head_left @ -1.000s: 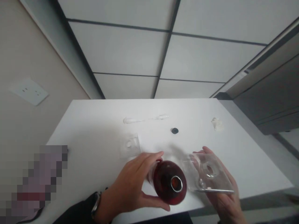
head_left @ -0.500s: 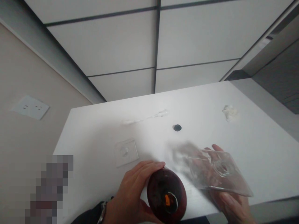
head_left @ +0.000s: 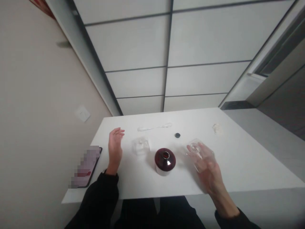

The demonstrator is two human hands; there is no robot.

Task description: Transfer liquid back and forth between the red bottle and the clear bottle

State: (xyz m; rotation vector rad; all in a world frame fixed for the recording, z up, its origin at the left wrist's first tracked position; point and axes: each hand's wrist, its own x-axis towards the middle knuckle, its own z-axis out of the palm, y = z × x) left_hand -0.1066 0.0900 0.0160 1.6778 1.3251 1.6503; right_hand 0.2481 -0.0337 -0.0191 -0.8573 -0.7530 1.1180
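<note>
white worktop [head_left: 133, 184] carries the dark red vessel [head_left: 165, 161], standing upright, free of both hands. at its ten o'clock the left hand [head_left: 116, 146] has a loose, empty grip; at three the right hand [head_left: 211, 168] holds a clear plastic piece [head_left: 198, 151], not yet put down.

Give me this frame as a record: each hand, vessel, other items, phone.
left_hand: left hand raised, fingers loosely bent, nothing visible in it
right_hand: right hand holds a clear plastic piece with a round feature
vessel: dark red vessel, pale lower part, upright on the white table between the hands
other_items: second clear piece, small dark disc, long clear item, whitish crumpled item
phone: phone at table's left edge, screen pixelated
</note>
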